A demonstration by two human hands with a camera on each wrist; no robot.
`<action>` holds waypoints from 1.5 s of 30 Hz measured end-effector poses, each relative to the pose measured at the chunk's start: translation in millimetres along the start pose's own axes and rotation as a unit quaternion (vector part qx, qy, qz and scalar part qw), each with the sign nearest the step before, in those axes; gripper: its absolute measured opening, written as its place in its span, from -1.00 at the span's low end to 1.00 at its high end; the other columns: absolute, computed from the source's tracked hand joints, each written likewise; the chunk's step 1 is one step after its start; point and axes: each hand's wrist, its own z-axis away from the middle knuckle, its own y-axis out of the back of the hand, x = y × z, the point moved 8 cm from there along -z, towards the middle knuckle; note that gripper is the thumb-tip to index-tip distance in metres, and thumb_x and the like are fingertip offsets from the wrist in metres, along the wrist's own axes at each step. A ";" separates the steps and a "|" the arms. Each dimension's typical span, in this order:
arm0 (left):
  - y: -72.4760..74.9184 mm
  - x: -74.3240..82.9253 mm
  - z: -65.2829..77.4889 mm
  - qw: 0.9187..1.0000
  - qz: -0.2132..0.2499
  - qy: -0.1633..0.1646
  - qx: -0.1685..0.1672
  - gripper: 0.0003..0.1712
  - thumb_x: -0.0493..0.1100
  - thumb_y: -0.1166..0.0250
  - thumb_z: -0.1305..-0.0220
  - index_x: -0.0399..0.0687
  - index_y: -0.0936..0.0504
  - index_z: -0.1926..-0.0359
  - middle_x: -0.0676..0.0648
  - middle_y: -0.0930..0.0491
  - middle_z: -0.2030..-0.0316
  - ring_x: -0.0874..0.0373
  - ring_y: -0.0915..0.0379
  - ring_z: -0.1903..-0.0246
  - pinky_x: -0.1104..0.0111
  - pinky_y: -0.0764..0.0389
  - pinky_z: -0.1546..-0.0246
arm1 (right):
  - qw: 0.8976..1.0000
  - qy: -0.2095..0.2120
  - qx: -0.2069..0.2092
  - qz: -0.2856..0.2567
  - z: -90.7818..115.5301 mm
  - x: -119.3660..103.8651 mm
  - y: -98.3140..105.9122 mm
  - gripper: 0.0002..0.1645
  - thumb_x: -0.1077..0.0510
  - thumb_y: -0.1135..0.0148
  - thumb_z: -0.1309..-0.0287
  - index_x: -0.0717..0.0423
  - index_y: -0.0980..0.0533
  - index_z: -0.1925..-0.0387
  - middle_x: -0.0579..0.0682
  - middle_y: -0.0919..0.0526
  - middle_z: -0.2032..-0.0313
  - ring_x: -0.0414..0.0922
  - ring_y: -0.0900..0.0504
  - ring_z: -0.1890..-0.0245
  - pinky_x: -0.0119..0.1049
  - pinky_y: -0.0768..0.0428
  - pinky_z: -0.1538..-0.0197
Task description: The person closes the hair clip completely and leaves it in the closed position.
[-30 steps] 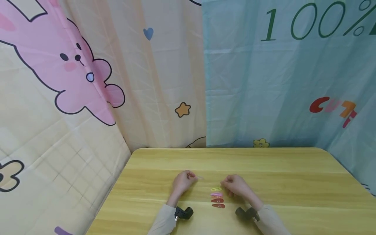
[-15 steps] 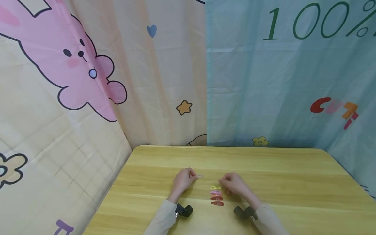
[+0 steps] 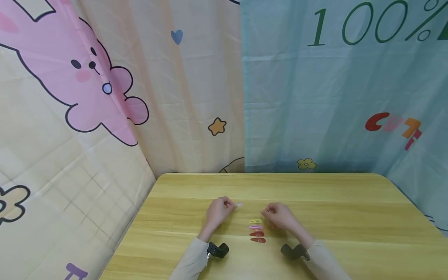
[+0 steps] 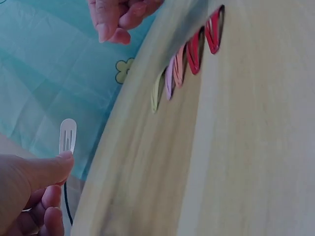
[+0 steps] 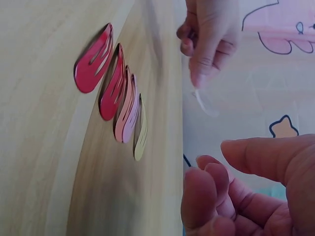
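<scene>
My left hand [image 3: 217, 212] pinches the narrow end of a white snap hair clip [image 4: 68, 135] between thumb and fingers, its rounded end pointing away from the hand. My right hand [image 3: 280, 216] holds nothing; in the right wrist view its thumb stands apart from loosely bent fingers. Between the hands, nearer the person, several snap hair clips lie in a column on the table. A yellow clip [image 5: 141, 132] is farthest from the person, then a pink clip [image 5: 130, 118] and an orange clip [image 5: 121, 115] close together. Two red clips, one [image 5: 112, 93] beside the other [image 5: 88, 71], are nearest the person.
The wood-grain table [image 3: 350, 217] reaches back to hanging curtains. A cream curtain [image 3: 196, 85] with a pink rabbit covers the left and centre, a blue curtain [image 3: 297, 97] the right. Dark wrist cameras, left [image 3: 218, 250] and right [image 3: 295, 252], sit by the cuffs.
My left hand has lifted slightly with the white hair clip, which now tilts upward a little. The right hand has barely moved. The clips on the table lie as before; the head view has shifted slightly.
</scene>
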 end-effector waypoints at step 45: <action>29.1 80.7 22.3 0.996 0.043 -0.067 -0.033 -0.71 0.15 -0.39 -0.09 0.12 -0.62 0.55 0.23 -0.43 0.64 0.31 -0.23 0.68 0.43 -0.22 0.72 | 0.994 0.090 0.055 -0.020 11.4 -51.3 5.8 -0.72 -0.06 -0.20 -0.25 0.01 -0.52 0.46 0.08 -0.48 0.65 -0.12 -0.42 0.75 -0.31 -0.37 0.65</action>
